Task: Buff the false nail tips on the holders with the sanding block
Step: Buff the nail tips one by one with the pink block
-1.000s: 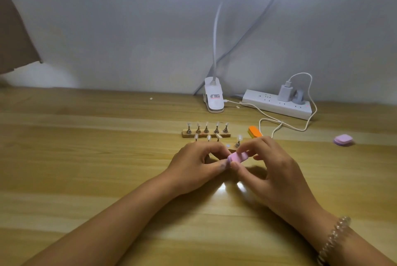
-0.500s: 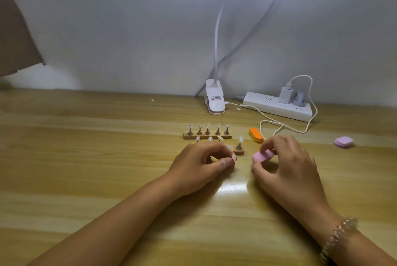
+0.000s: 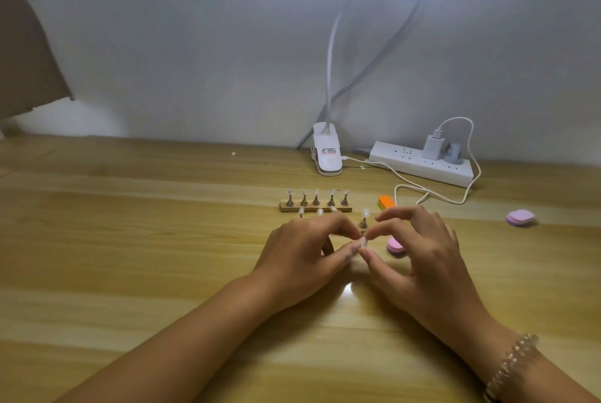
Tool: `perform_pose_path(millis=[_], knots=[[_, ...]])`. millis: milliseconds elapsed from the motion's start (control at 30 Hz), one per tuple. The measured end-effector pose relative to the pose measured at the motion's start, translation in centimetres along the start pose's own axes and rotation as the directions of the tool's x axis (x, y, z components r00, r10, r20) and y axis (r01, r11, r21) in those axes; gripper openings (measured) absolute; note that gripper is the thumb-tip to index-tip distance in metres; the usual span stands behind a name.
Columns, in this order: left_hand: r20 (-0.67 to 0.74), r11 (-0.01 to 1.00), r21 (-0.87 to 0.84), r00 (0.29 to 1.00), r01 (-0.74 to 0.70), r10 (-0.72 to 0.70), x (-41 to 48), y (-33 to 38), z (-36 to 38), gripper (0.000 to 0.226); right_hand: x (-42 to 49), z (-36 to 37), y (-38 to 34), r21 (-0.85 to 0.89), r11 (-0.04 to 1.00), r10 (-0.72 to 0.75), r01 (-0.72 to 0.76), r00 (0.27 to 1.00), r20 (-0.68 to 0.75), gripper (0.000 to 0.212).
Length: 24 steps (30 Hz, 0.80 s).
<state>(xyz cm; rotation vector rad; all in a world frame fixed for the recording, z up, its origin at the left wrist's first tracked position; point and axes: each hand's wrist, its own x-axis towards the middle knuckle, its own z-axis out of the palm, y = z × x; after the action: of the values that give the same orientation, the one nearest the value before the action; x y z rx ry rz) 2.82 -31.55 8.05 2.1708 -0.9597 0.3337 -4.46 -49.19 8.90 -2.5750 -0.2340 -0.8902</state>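
Though clip label (image 3: 327, 151) can't be read, L hand (image 3: 305, 251) & R hand (image 3: 422, 256) both pinch nail tip (image 3: 362, 242).

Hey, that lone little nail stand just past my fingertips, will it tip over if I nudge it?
Probably: the lone stand looks tall and narrow, with a nail tip perched on top, so a sideways nudge could topple it. It looks small, so likely light and quick to slide.

glossy wooden table (image 3: 130, 240), white plastic power strip (image 3: 422, 168)
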Motion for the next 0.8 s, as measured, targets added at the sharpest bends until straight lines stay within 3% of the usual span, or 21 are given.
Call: perform_pose_path(millis=[100,200,300,367,600,800], knots=[[-0.162,0.985,0.175,0.987,0.004,0.025,0.1,0.0,0.0,0.023,0.1,0.1,0.1,-0.008,1.0,0.013,-0.014,1.0,-0.028,0.019],[-0.27,0.953,0.282,0.962,0.109,-0.03,0.7,-1.0,-0.7,0.03,0.2,0.1,0.3,-0.008,0.999,0.05,-0.05,0.997,-0.061,0.021],[-0.174,0.941,0.195,0.953,0.278,-0.246,1.1,-2.1,-1.3,0.039,0.3,0.1,0.5,-0.023,0.998,0.053,-0.056,0.994,-0.096,0.021],[-0.085,0.925,0.193,0.945,0.327,-0.316,1.1,-2.5,-1.2,0.041,0.4,0.1,0.7,-0.043,0.997,0.051,-0.056,0.993,-0.108,0.021],[-0.051,0.963,0.129,0.972,0.235,-0.23,1.0,-2.4,-1.0,0.026,0.4,0.2,1.1,-0.085,0.995,0.04,-0.048,0.995,-0.094,0.02],[-0.066,0.975,0.207,0.995,0.081,-0.069,0.8,-1.7,-0.6,0.021,0.6,0.3,0.9,-0.146,0.989,0.009,-0.024,0.995,-0.103,0.019]])
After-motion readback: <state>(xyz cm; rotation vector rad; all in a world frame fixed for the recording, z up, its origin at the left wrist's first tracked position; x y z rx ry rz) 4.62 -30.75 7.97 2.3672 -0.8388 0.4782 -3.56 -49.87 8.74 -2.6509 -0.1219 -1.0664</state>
